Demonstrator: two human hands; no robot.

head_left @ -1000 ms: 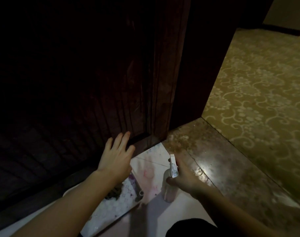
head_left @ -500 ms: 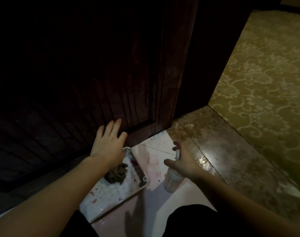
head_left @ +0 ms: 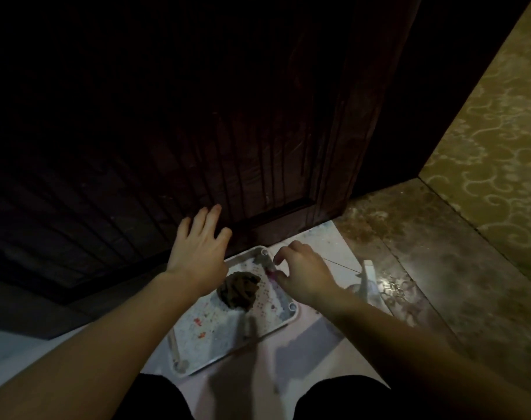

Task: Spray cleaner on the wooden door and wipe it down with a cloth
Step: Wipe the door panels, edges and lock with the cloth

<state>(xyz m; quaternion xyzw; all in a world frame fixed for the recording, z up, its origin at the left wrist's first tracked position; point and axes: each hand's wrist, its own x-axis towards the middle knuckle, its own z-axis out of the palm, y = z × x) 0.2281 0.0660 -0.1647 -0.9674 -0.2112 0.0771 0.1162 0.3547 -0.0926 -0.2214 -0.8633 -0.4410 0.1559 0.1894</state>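
Note:
The dark wooden door (head_left: 228, 131) fills the upper left, its lower panel streaked with vertical drips. My left hand (head_left: 197, 250) hovers flat by the door's bottom edge, fingers straight, holding nothing. A crumpled brown cloth (head_left: 240, 289) lies in a white speckled tray (head_left: 215, 334) on the floor. My right hand (head_left: 303, 274) is over the tray's right rim beside the cloth, fingers loosely curled and empty. The clear spray bottle (head_left: 367, 283) with a white head stands on the floor just right of that hand, untouched.
Pale floor tiles (head_left: 319, 344) lie under the tray. A glossy brown stone threshold (head_left: 440, 268) runs to the right, then patterned yellow carpet (head_left: 500, 147). The doorway gap right of the door is dark. My knees in black cloth (head_left: 343, 398) sit at the bottom edge.
My right hand let go of the spray bottle, which now stands on the floor, and moved left over the tray toward the cloth. My left hand stayed by the door's base.

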